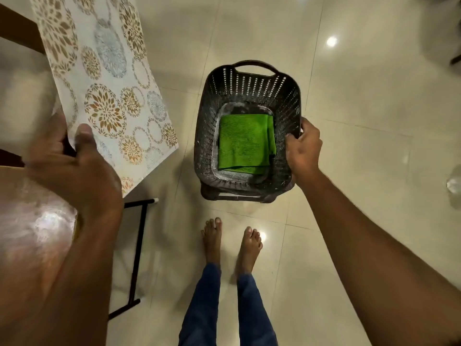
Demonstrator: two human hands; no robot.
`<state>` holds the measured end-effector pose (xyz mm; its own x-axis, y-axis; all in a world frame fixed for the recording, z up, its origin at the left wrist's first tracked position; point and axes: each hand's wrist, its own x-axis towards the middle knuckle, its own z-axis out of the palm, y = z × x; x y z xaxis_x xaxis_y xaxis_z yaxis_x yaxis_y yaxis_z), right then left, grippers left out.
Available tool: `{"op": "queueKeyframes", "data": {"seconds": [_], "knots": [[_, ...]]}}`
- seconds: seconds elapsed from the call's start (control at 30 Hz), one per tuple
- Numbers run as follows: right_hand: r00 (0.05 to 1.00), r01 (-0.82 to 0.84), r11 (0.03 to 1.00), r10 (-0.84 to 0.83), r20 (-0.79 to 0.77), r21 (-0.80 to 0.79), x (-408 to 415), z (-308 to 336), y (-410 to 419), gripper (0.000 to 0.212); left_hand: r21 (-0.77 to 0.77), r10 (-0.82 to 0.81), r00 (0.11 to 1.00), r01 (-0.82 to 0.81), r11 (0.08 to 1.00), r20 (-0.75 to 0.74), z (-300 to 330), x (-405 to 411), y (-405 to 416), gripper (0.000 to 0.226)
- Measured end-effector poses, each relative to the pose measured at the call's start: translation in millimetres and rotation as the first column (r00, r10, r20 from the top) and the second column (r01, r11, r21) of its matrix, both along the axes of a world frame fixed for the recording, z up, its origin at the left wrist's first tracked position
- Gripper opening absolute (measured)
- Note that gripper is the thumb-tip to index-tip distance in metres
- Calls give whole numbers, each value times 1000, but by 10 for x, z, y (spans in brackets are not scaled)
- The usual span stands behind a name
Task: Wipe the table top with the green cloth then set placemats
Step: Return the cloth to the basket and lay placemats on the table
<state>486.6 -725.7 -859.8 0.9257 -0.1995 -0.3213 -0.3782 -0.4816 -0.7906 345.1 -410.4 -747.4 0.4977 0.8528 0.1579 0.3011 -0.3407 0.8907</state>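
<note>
I see the folded green cloth [245, 143] lying flat on the black basket's [212, 116] floor, its long axis running away from me, just left of my right hand [303, 146] curled over the basket's rim, while my left hand [72, 166] pinches a floral placemat [107, 78] well left of the basket.

The floor [361, 101] was laid in large glossy cream tiles with thin grout lines, and two ceiling lights showed as bright round glares on it. At the left edge, a glossy brownish counter [30, 221] caught a hazy sheen, on a thin black metal frame [137, 248]. Dark shapes in the far right corner were perhaps furniture legs.
</note>
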Motion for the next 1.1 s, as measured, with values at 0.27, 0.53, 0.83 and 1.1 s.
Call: {"op": "queueKeyframes", "data": {"seconds": [0.27, 0.53, 0.83, 1.1], "knots": [[994, -85, 992, 77, -76, -96, 18, 69, 15, 36, 50, -63, 992, 58, 997, 109, 414, -81, 16, 18], [998, -52, 999, 52, -20, 9, 200, 1489, 187, 71, -33, -165, 947, 181, 983, 274, 1902, -12, -54, 29], [940, -274, 947, 228, 253, 165, 555, 4197, 854, 52, -192, -251, 878, 351, 916, 408, 3697, -23, -158, 60], [951, -205, 919, 106, 289, 337, 410, 4879, 903, 50, -205, -322, 812, 464, 862, 486, 4191, -161, -206, 40]]}}
